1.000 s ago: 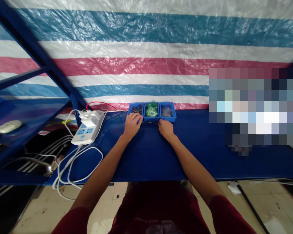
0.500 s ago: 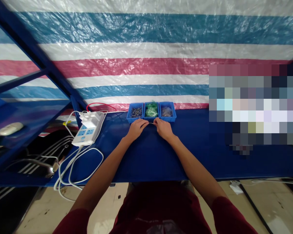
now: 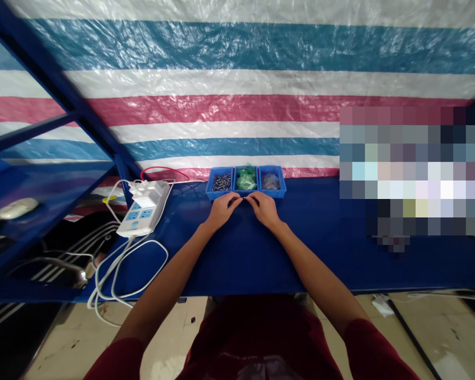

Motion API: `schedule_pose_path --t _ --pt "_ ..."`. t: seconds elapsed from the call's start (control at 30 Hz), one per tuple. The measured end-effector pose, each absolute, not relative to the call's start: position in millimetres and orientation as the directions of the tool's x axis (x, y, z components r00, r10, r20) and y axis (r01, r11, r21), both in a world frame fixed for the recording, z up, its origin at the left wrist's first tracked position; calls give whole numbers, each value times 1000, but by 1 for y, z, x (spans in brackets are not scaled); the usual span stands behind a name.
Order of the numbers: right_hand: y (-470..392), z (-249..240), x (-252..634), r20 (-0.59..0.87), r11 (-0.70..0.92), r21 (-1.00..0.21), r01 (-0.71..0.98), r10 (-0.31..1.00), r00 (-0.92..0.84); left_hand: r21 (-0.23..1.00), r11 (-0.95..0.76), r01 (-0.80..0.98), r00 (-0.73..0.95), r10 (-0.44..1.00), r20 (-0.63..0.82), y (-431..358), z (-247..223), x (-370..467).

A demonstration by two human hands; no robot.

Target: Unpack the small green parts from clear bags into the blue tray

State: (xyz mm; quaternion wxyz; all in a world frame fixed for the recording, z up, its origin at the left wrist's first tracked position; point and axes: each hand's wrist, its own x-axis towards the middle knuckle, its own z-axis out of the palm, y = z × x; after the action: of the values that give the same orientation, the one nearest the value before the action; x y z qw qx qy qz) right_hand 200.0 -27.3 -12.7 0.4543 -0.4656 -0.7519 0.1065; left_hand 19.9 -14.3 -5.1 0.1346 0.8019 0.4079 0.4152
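My left hand (image 3: 222, 208) and my right hand (image 3: 264, 208) meet fingertip to fingertip just in front of three blue bins. Both pinch a small thin metallic piece (image 3: 244, 198) between them, too small to name. The left bin (image 3: 219, 195) holds many metal screws (image 3: 221, 183). In the middle bin is a green plastic bag (image 3: 246, 178). Small items in clear plastic (image 3: 270, 181) lie in the right bin (image 3: 281, 194).
A white power strip (image 3: 136, 228) with plugs and looped white cables (image 3: 167, 256) lies on the blue table (image 3: 245, 264) at the left. A white mouse (image 3: 18, 208) rests on the far-left shelf. The right back area is pixelated.
The fingertips of my two hands have come slightly closer together, and less of the small piece shows between them.
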Motion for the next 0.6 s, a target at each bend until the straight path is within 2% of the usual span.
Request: schedule_pose_path --t 0.13,0.33,0.6 --pt "-28 -12 199 589 554 -595 583 794 -153 581 -632 513 341 771 537 -15 -3 21" --pt "-28 -13 199 580 549 -626 553 803 -140 711 -543 448 291 840 458 -16 -1 22" --pt "-29 -11 197 520 526 -634 567 833 -191 802 -500 327 113 863 492 -16 -2 25"
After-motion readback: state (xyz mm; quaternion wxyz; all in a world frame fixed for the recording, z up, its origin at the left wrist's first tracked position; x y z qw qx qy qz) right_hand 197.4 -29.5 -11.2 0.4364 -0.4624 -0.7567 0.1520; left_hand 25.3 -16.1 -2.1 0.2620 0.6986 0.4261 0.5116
